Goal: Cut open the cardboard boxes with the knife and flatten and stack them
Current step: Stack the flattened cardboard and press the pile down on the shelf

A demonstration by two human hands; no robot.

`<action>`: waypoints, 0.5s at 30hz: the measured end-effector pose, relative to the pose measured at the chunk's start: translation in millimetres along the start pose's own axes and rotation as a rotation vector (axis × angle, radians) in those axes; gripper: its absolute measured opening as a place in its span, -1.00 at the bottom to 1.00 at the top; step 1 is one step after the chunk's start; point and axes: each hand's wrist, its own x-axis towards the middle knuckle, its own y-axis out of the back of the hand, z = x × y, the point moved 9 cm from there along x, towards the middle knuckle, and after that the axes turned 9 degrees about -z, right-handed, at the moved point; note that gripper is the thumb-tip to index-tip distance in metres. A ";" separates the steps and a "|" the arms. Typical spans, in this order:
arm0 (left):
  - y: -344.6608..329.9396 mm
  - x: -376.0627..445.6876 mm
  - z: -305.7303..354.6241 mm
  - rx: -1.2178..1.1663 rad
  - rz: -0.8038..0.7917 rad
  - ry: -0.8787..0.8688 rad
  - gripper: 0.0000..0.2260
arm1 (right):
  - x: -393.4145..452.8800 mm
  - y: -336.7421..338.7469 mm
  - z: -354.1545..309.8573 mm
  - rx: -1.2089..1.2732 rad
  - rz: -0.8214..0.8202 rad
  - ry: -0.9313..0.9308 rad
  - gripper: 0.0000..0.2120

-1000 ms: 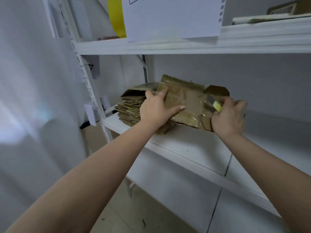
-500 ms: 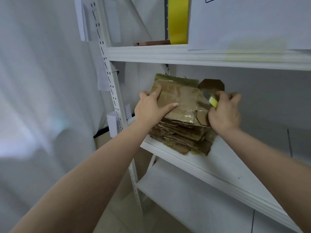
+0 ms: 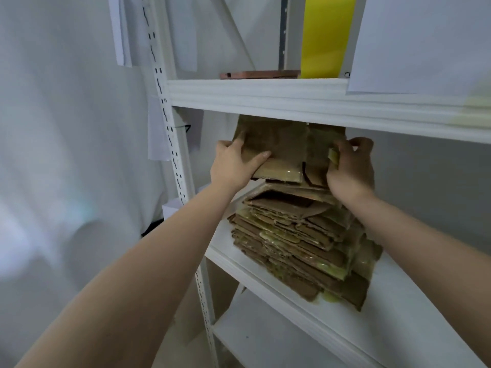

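Note:
A flattened brown cardboard box (image 3: 287, 147) with glossy tape is held just above a stack of flattened boxes (image 3: 300, 243) on the white middle shelf (image 3: 398, 322). My left hand (image 3: 233, 166) grips the box's left edge, thumb on top. My right hand (image 3: 350, 166) grips its right edge and also holds a yellow-handled knife (image 3: 333, 156), of which only a small part shows. The box's upper edge is hidden behind the shelf above.
The upper shelf (image 3: 292, 96) carries a yellow sheet (image 3: 326, 35), a flat copper-coloured object (image 3: 260, 74) and a white paper (image 3: 425, 43) hanging over its edge. A slotted white upright (image 3: 170, 144) stands to the left, a lower shelf (image 3: 265, 346) below.
The view has moved closer and left, and the stack now shows fully. Both hands carried the flattened box leftward along the shelf and over the stack; it has lifted slightly toward the upper shelf.

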 end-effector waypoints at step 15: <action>-125.3 22.2 -46.8 -0.223 -0.648 0.141 -0.18 | -13.3 -62.9 84.9 -0.213 -0.236 -0.459 -0.58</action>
